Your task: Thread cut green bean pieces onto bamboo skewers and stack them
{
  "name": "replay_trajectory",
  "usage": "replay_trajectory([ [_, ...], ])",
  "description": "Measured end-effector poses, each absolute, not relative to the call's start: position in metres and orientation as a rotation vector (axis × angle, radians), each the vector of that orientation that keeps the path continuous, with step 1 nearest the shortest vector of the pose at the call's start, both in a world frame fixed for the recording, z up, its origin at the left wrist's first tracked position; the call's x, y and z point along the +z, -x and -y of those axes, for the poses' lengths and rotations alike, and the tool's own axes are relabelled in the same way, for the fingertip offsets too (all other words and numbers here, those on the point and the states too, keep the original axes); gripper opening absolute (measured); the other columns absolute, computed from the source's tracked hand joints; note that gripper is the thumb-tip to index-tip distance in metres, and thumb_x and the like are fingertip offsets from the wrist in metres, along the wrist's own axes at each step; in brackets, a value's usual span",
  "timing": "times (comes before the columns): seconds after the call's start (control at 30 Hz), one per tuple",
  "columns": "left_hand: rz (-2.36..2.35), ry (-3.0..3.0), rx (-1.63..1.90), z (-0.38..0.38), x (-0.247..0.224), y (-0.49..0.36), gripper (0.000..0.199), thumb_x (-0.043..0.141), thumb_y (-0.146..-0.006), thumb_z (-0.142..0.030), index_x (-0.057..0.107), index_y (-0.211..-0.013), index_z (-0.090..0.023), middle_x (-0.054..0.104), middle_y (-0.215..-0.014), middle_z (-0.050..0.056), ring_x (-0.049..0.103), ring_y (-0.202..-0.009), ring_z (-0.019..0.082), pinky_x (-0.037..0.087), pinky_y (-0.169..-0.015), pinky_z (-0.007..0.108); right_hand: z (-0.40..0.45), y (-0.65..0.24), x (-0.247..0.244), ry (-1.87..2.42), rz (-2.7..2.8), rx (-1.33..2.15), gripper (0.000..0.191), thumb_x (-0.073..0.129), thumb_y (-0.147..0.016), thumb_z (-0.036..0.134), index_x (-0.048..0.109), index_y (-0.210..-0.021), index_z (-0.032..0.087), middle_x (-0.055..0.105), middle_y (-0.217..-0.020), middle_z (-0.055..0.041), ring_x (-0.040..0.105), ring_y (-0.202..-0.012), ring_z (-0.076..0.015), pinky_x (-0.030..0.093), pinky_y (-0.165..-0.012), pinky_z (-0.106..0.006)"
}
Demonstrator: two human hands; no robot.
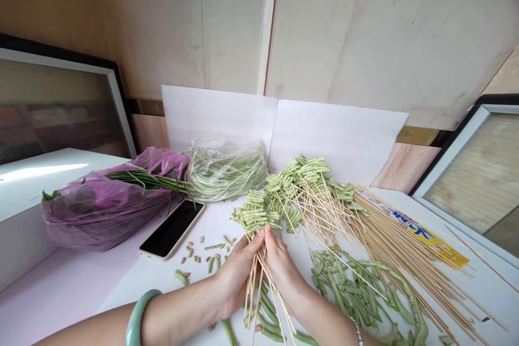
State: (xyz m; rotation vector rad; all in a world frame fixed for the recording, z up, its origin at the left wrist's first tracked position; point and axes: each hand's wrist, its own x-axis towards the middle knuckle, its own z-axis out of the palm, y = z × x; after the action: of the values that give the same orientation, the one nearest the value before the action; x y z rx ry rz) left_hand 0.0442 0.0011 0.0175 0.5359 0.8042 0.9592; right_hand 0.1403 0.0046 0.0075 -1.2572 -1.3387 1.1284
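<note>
Several bamboo skewers (259,270) with cut green bean pieces (255,215) threaded on their upper ends are bunched between both hands. My left hand (235,275) closes around the bundle from the left, a green bangle on its wrist. On the other side, my right hand (284,267) presses against the same sticks, its fingertips meeting the left ones just below the beans. The bare stick ends fan out toward the bottom of the view. Right behind the hands lies a pile of more bean skewers (302,175).
Bare skewers (409,259) lie at the right on a yellow wrapper (454,254). Loose beans (360,289) are front right. Left are a phone (172,228), a purple bag (101,213) and a clear bag of long beans (227,170). White boards (336,138) stand behind.
</note>
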Motion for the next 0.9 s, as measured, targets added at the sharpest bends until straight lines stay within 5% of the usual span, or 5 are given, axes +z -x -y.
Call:
replay_trajectory([
  [0.13, -0.809, -0.53, 0.929, -0.006, 0.025, -0.043, 0.016, 0.068, -0.076, -0.021, 0.054, -0.083, -0.016, 0.067, -0.07, 0.003, 0.065, -0.065, 0.017, 0.046, -0.06, 0.025, -0.007, -0.143, 0.014, 1.343, 1.491, 1.029, 0.066, 0.02, -0.089, 0.067, 0.065, -0.08, 0.02, 0.067, -0.083, -0.0109, 0.063, -0.087, -0.0258, 0.048, -0.081, -0.04],
  [0.33, -0.84, -0.512, 0.964, 0.0, 0.029, -0.042, 0.029, 0.074, -0.067, -0.016, 0.052, -0.085, -0.016, 0.065, -0.066, 0.001, 0.06, -0.051, 0.014, 0.044, -0.049, 0.023, -0.007, -0.151, 0.021, 1.428, 1.7, 0.688, 0.045, 0.054, -0.076, 0.066, 0.062, -0.063, 0.024, 0.059, -0.076, -0.0076, 0.051, -0.089, -0.0293, 0.035, -0.087, -0.045],
  [0.5, -0.738, -0.627, 1.078, -0.003, 0.036, -0.042, 0.035, 0.077, -0.064, -0.016, 0.051, -0.088, -0.017, 0.061, -0.064, -0.002, 0.057, -0.051, 0.011, 0.044, -0.051, 0.021, -0.009, -0.164, 0.043, 1.454, 1.746, 0.575, 0.037, 0.062, -0.075, 0.058, 0.065, -0.064, 0.023, 0.062, -0.078, -0.0081, 0.054, -0.078, -0.0267, 0.037, -0.07, -0.036],
  [0.67, -0.673, -0.84, 1.184, -0.022, 0.041, -0.036, 0.029, 0.07, -0.072, -0.02, 0.046, -0.088, -0.018, 0.06, -0.067, -0.003, 0.051, -0.047, 0.008, 0.043, -0.05, 0.021, -0.024, -0.184, 0.058, 1.381, 1.709, 0.637, 0.044, 0.052, -0.083, 0.059, 0.062, -0.059, 0.022, 0.054, -0.053, -0.0001, 0.045, -0.051, -0.0162, 0.031, -0.053, -0.029],
  [0.9, -0.548, -1.008, 1.285, -0.039, 0.063, -0.041, 0.03, 0.067, -0.075, -0.023, 0.043, -0.092, -0.02, 0.06, -0.075, -0.003, 0.049, -0.048, 0.007, 0.041, -0.052, 0.023, -0.052, -0.188, 0.059, 1.18, 1.466, 0.993, 0.054, 0.049, -0.079, 0.068, 0.063, -0.092, 0.018, 0.068, -0.087, -0.0087, 0.065, -0.065, -0.0195, 0.051, -0.056, -0.032],
])
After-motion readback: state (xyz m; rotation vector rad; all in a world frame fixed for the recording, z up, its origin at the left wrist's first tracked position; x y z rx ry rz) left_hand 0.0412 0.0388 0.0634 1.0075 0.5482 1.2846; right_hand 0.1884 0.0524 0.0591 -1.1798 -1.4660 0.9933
